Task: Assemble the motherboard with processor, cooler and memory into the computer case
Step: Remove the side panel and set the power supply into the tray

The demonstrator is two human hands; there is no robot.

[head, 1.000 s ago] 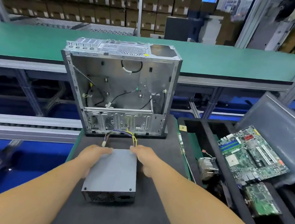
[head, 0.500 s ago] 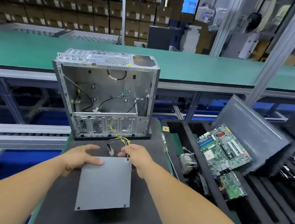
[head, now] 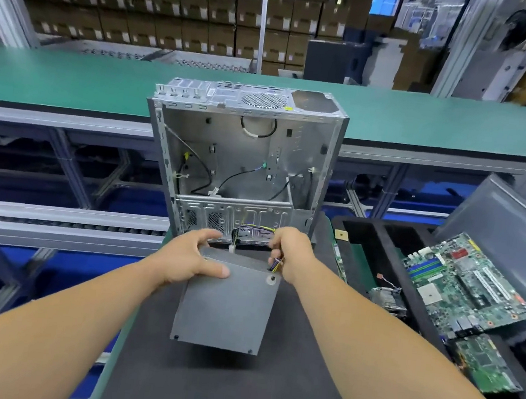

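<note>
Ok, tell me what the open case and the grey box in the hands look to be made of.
Computer case: bare sheet metal, probably steel; pale silvery sheen, stamped slots, perforated vents. Grey box: likely painted or coated sheet metal; flat, matt dark grey, screw heads at the corners. The left hand holds its far edge; the right hand pinches its wires.

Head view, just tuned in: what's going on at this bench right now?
A person holds a grey power supply box tilted above the black mat, in front of the open computer case. The left hand grips the box's far left corner; the right hand pinches its wire bundle. The motherboard lies untouched in the tray to the right.
</note>
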